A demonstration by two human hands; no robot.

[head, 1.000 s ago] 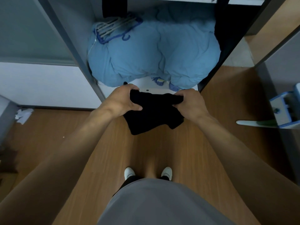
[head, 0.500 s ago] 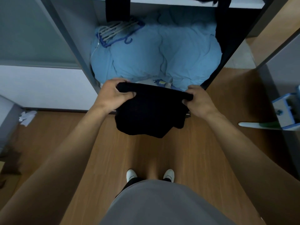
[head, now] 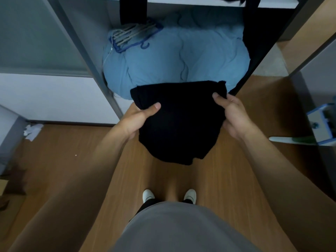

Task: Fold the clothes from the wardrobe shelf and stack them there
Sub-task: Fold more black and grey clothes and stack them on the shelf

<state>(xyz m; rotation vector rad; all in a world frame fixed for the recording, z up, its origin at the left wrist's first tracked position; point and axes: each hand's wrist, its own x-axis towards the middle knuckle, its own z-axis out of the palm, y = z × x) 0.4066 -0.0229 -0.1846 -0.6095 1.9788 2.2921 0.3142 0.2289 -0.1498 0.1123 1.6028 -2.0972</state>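
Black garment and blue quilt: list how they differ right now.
The black garment is held in the air by the left hand and right hand; the blue quilt lies bundled in the wardrobe. The garment is dark and smaller; the quilt pale and bulky. Both are soft fabric.

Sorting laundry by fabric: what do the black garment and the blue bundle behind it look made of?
Black garment: soft matte cloth, maybe knit; it droops limply between both hands. Blue bundle: puffy matte fabric, probably a padded quilt, with deep rounded creases.
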